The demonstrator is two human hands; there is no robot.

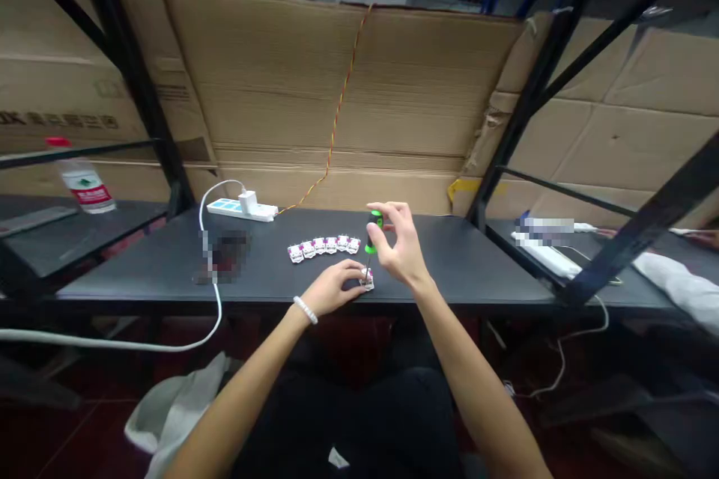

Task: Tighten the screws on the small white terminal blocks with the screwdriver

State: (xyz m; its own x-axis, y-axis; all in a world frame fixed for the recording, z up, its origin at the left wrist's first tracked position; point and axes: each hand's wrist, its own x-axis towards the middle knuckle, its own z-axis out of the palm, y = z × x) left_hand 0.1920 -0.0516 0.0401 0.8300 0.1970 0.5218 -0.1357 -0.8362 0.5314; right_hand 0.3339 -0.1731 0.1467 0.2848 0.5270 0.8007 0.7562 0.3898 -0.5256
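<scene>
While the cardboard sheet (269, 90) behind the bench poses no evident hazard, being flat, brown and faintly ribbed with a ragged top edge, the black desktop (483, 262) below it warrants a note: the work sits near its front edge, so a sideways slip could send a small part over. Its surface appears smooth and matt, offering perhaps little resistance to sliding.

The white cable (218, 307), smooth and round, loops over that same edge to the left of the work; a sleeve or knee catching it could tug the power strip (225, 207), a long, glossy-looking white bar at the rear.

The right hand (401, 247) grips the screwdriver (371, 228) by its handle, thumb and fingers closed about it. The left hand (332, 289), a pale, apparently beaded bracelet (305, 310) at its wrist, holds the small white piece (368, 284) on the desktop in a narrow pinch of thumb and fingers.

The row of six pieces (320, 245), blocky, white with purple parts, lies just beyond the left hand; a careless knuckle could scatter it.

The screwdriver has a black-and-green handle and a thin, metallic-looking shaft, slightly tilted, reaching down to the piece. Should pressure go off-axis, the tip could skid into the left fingertips. Whether it is seated cannot be determined.

The held piece, angular and probably plastic, could twist or mark if over-pressed.
</scene>
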